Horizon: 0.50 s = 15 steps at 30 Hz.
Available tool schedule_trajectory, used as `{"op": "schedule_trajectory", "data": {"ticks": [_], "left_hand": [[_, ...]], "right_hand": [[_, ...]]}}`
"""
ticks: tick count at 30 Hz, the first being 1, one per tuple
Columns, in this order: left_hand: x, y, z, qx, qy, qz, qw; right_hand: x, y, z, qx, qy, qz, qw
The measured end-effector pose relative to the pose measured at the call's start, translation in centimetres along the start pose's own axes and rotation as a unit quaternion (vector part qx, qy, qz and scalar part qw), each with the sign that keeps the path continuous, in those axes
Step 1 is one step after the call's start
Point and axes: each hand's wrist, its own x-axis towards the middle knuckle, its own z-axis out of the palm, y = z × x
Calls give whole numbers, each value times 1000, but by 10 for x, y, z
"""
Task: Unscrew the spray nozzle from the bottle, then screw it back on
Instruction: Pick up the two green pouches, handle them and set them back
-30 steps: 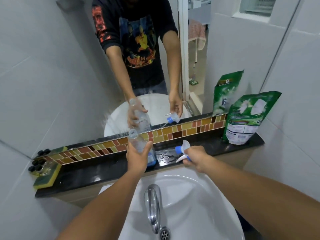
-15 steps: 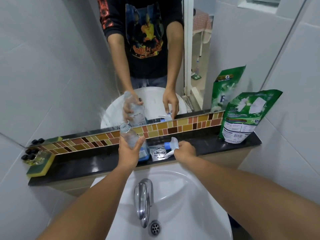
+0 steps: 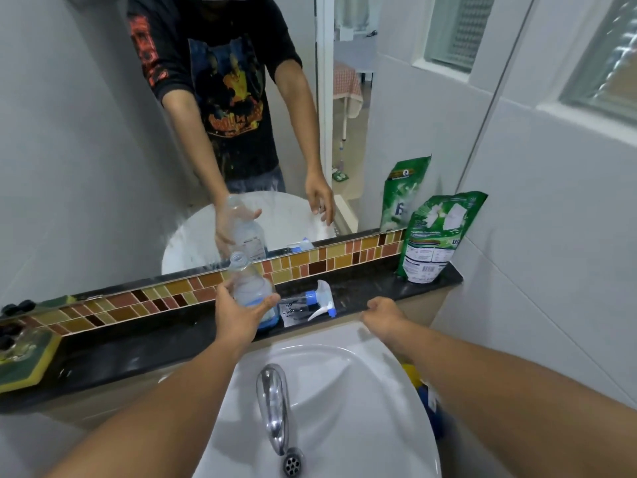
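Observation:
A clear plastic bottle (image 3: pixel 249 281) with an open neck and a blue base stands on the black shelf (image 3: pixel 144 343) below the mirror. My left hand (image 3: pixel 241 312) is wrapped around its lower part. The white and blue spray nozzle (image 3: pixel 320 300) lies on its side on the shelf just right of the bottle, detached from it. My right hand (image 3: pixel 382 313) hovers at the shelf's front edge, a short way right of the nozzle, fingers loosely curled and holding nothing.
A green refill pouch (image 3: pixel 437 236) leans against the wall at the shelf's right end. A yellow-green sponge with a soap dish (image 3: pixel 24 357) sits at the left end. The white basin (image 3: pixel 344 391) and chrome tap (image 3: pixel 274 405) lie below my arms.
My right hand laid the nozzle on the shelf, let go of it and drew back to the right. My left hand stays on the bottle.

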Motion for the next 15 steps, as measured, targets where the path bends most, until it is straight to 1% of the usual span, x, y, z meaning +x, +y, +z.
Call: {"op": "schedule_trajectory", "data": {"ticks": [4, 8, 12, 15], "left_hand": [[-4, -12, -14, 30, 26, -32, 999], [-14, -25, -24, 118, 36, -85, 989], [-25, -29, -25, 197, -28, -157, 967], [-32, -26, -14, 234, -54, -180, 954]], "right_hand": [[-18, 8, -13, -28, 21, 5, 999], [-35, 10, -24, -84, 15, -22, 996], [-44, 16, -41, -115, 25, -21, 993], [-41, 24, -58, -137, 29, -29, 990]]}}
